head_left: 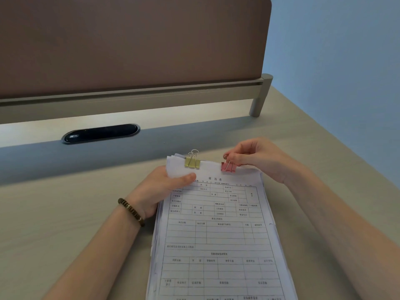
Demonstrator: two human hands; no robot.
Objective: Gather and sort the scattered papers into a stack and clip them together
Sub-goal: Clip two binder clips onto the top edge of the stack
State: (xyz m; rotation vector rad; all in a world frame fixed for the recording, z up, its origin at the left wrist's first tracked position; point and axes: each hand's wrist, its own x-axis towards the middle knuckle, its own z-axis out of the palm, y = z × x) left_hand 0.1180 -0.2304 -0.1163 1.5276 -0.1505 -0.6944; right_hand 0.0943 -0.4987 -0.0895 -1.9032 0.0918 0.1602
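Left hand (166,187) grips the paper stack (218,234), its lower edge cut off; right hand (255,159) pinches the pink clip (228,166).

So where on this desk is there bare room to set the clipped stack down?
Bare desk lies left of the left hand, and between the paper stack and the cable slot. The top edge is crowded: yellow clip, pink clip, right hand.

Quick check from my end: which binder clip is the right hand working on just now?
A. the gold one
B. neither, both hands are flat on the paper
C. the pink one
C: the right hand pinches a wire handle of the pink clip on the stack's top edge, while the gold clip sits untouched.
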